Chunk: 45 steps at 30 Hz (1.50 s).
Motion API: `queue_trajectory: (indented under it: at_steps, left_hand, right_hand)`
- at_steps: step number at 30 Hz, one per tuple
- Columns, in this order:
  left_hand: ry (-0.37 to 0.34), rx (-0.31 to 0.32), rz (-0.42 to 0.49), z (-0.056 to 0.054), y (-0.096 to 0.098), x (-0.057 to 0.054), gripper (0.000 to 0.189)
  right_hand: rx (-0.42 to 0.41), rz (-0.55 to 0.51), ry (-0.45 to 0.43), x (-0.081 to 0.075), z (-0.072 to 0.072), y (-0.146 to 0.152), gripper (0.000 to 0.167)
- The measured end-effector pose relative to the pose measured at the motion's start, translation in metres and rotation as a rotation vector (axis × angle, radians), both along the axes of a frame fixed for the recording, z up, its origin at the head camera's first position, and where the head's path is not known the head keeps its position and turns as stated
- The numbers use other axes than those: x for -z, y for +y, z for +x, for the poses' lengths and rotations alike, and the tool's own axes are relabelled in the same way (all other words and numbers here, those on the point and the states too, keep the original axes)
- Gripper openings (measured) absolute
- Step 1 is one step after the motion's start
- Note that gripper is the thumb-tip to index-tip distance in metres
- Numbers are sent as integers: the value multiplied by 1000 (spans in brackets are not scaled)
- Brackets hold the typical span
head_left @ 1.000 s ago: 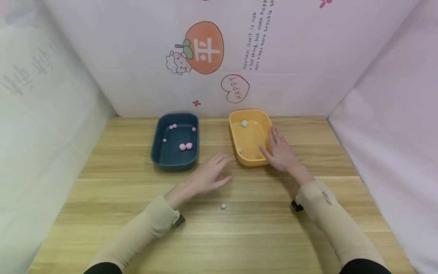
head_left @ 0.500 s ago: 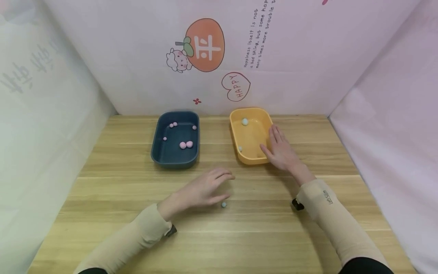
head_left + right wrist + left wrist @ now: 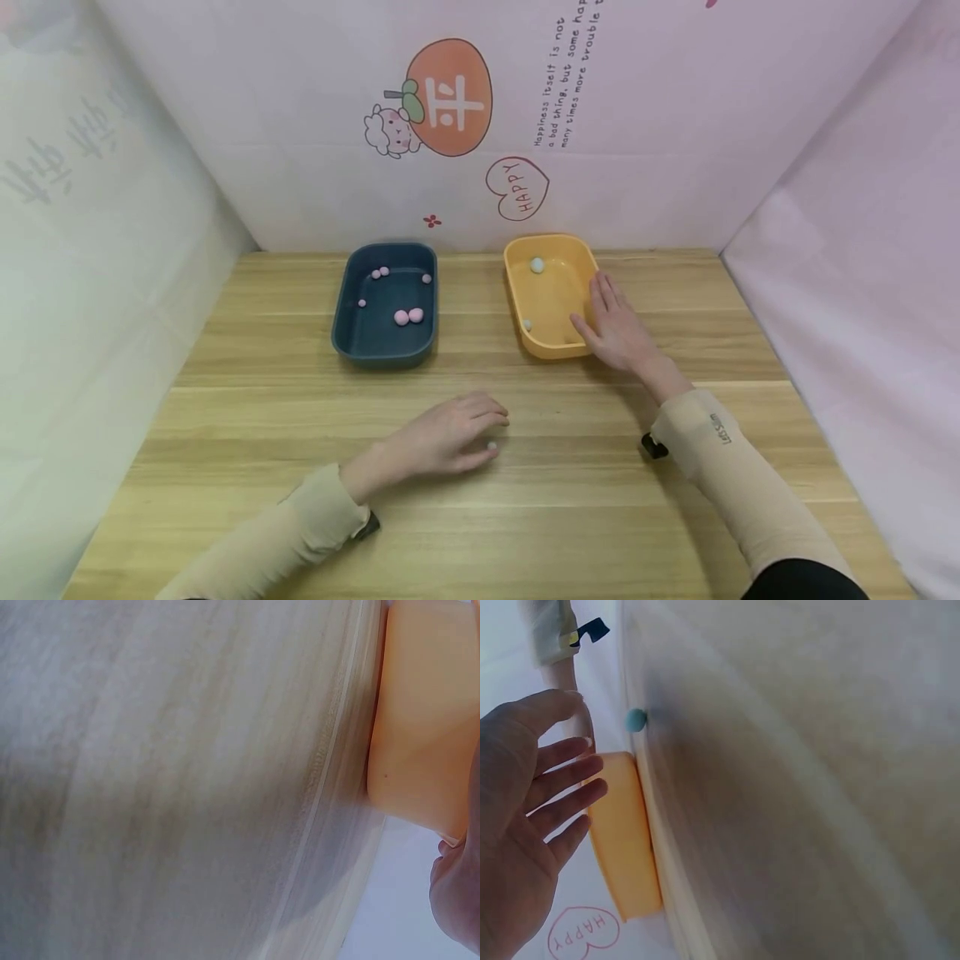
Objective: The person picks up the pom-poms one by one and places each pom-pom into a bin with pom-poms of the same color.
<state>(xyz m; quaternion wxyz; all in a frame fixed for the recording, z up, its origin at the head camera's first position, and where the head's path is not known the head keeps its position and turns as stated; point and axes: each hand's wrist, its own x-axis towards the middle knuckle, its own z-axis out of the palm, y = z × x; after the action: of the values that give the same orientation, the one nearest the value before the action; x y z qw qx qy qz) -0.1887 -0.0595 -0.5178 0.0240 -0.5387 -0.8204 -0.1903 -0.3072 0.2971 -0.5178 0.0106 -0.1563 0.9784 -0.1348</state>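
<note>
My left hand (image 3: 444, 435) is low over the wooden table, its fingers relaxed and slightly bent around a small pale-blue ball (image 3: 492, 446). In the left wrist view that ball (image 3: 636, 720) lies on the table beyond the fingertips, with a gap between it and the hand (image 3: 525, 802). At the yellow box (image 3: 557, 302), my right hand (image 3: 621, 335) rests along the right rim with straight fingers, the thumb over the near corner. Two pale-blue balls lie in this box, one being the far ball (image 3: 537, 265). The right wrist view shows only part of the right hand (image 3: 456, 892).
A dark blue box (image 3: 375, 343) stands left of the yellow one, holding several pink balls (image 3: 408, 317) of different sizes. White printed cloth (image 3: 637, 167) hangs behind the table (image 3: 570, 533) and along both sides.
My left hand has moved from beside the yellow box toward me, down to the small pale-blue ball on the table. The right hand stays on the yellow box.
</note>
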Motion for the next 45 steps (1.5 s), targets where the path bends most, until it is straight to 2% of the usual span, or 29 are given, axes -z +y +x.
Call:
queue_trajectory:
  at_steps: [4, 13, 22, 26, 33, 37, 41, 45]
  left_hand:
    - [0, 0, -30, 2, 0, 4, 29]
    - [-67, -44, -86, 4, 1, 7, 14]
    - [-75, -58, -136, 8, 5, 6, 11]
    - [-73, -60, -130, 8, 4, 4, 11]
    - [-56, -48, -72, 7, 8, 5, 10]
    - [-1, -25, -11, 4, 13, 3, 9]
    - [72, -26, 64, -4, 19, -1, 8]
    - [84, -57, 140, -15, 24, -7, 8]
  right_hand:
    - [0, 2, 2, 0, 0, 0, 91]
    - [0, -3, -4, 0, 1, -1, 91]
    - [0, -11, 2, 1, 1, 0, 90]
    - [0, -6, 7, 1, 0, 0, 90]
    - [0, -12, 14, 0, 2, 0, 90]
    - [4, -10, 17, 1, 3, 0, 90]
    - [3, -19, 27, 1, 3, -1, 90]
    - [3, -18, 30, 0, 2, -2, 90]
